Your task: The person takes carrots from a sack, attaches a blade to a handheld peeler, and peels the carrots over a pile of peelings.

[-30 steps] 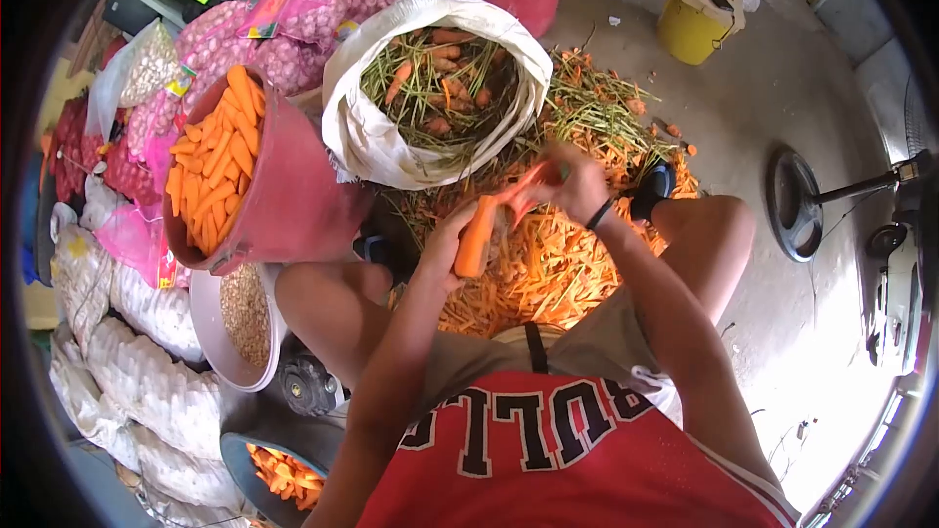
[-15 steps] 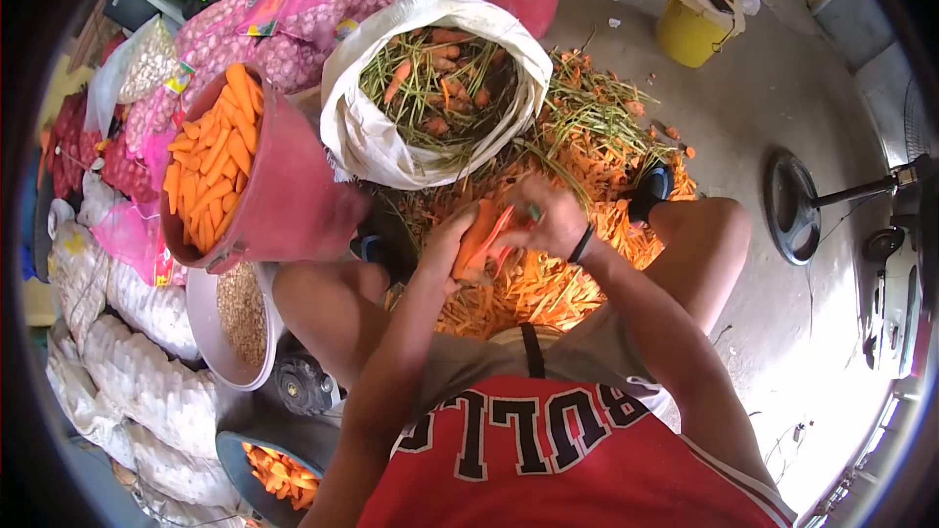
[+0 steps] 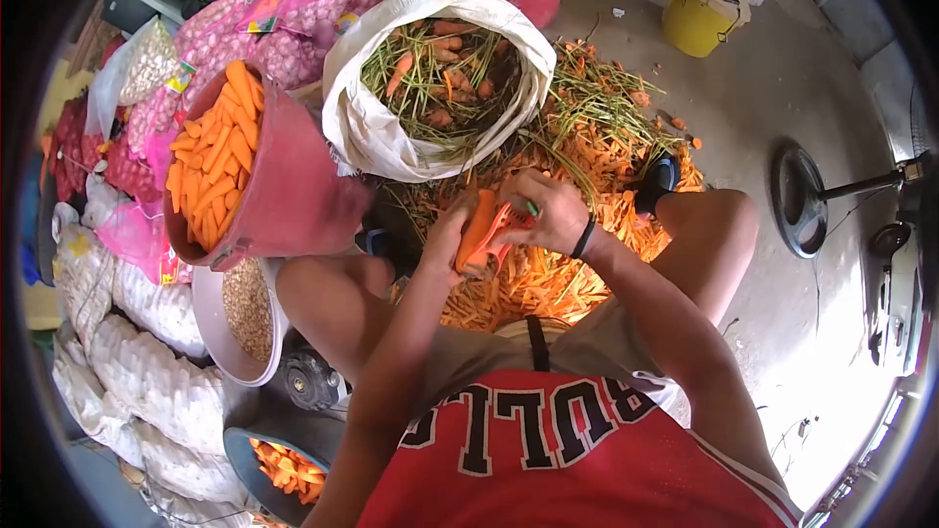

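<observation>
My left hand (image 3: pixel 449 240) is wrapped round a carrot (image 3: pixel 476 227) held at a slant over my lap. In my right hand (image 3: pixel 555 212) is a peeler (image 3: pixel 508 224) with red parts, its blade side against or very close to the carrot. Something green shows by the right fingers; I cannot make out what it is. Below both hands lies a heap of orange peelings (image 3: pixel 548 286) between my legs. Just beyond them stands a white sack (image 3: pixel 367 127) holding unpeeled carrots (image 3: pixel 452 59) with green stalks.
To the left, a tilted red tub (image 3: pixel 298 186) holds peeled carrots (image 3: pixel 210 161). Bags of garlic (image 3: pixel 220 34) and white sacks (image 3: pixel 156 372) line the left side. A bowl of pale pieces (image 3: pixel 246 318) sits by my knee. A yellow bucket (image 3: pixel 693 24) and a round black stand base (image 3: pixel 797 200) are to the right.
My right hand has shifted slightly, with the peeler now lying closer along the carrot. The left hand keeps its hold. The whole view has moved a little.
</observation>
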`<state>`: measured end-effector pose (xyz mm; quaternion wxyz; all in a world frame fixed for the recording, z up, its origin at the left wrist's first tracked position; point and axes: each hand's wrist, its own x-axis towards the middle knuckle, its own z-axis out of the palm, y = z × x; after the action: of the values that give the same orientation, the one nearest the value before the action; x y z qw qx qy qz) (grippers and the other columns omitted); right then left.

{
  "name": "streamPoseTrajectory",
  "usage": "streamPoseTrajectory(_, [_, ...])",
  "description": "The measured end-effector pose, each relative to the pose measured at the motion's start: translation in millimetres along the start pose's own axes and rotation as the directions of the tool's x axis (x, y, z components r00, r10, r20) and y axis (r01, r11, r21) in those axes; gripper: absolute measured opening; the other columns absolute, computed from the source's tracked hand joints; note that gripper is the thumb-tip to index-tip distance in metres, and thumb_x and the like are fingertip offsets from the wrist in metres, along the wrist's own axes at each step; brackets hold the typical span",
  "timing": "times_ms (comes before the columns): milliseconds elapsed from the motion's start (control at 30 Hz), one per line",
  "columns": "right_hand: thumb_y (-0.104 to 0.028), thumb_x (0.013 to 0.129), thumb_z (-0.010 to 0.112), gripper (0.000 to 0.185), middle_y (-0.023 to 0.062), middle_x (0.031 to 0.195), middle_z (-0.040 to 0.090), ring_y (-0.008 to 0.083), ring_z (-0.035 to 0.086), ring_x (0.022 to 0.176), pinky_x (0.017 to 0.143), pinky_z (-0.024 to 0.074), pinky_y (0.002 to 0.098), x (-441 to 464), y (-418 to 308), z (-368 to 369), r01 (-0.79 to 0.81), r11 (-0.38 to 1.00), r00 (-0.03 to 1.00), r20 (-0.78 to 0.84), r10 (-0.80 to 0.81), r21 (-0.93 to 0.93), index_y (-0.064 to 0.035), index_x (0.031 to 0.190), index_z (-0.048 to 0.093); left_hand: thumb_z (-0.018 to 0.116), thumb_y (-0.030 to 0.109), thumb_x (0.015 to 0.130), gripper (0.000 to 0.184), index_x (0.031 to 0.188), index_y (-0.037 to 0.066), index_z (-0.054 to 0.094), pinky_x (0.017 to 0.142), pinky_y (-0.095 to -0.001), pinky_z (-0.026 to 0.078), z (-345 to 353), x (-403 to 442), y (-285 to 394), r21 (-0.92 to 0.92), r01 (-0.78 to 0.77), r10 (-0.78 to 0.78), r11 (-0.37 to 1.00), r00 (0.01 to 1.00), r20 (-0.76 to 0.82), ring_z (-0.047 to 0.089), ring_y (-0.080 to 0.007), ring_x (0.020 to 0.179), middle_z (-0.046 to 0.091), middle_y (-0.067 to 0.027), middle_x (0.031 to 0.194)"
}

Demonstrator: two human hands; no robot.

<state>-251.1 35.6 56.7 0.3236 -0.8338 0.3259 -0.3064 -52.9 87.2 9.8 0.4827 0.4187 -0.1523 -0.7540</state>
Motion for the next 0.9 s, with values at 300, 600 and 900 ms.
streamPoseTrajectory(300, [-0.035,0.059,0.091,0.062,0.0120,0.084,0.063,0.0240,0.065,0.076,0.069,0.0534,0.0344,13.1,55.5,-31.0,-0.188,0.979,0.945,-0.288,0.157,-0.084,0.0004,0.101,0.063,0.049,0.026,0.100,0.034,0.128,0.007,0.052,0.061,-0.0282,0.056,4.6,-8.9,3.4,0.161,0.081,-0.076,0.984,0.996,-0.037,0.066,-0.0162,0.076,0.065,-0.0072,0.098])
streamPoseTrajectory(600, [-0.038,0.062,0.087,0.057,0.0125,0.098,0.064,0.0300,0.064,0.092,0.081,0.0545,0.0394,5.4,44.3,-1.8,0.113,0.973,0.974,-0.172,-0.149,-0.202,-0.0042,0.103,0.067,0.049,0.033,0.100,0.032,0.116,0.007,0.058,0.067,-0.0279,0.054,-6.3,2.5,-5.7,0.057,0.017,-0.018,0.998,1.000,0.019,0.063,-0.0136,0.080,0.064,-0.0060,0.095])
streamPoseTrajectory(900, [-0.035,0.062,0.088,0.054,0.0116,0.096,0.064,0.0295,0.063,0.087,0.074,0.0550,0.0389,-1.0,14.3,3.6,0.092,0.993,0.981,-0.164,-0.103,-0.073,-0.0037,0.100,0.065,0.045,0.030,0.101,0.030,0.115,0.005,0.056,0.067,-0.0284,0.054,6.9,1.9,3.9,-0.038,-0.032,0.035,0.999,0.997,0.065,0.062,-0.0142,0.080,0.063,-0.0057,0.099])
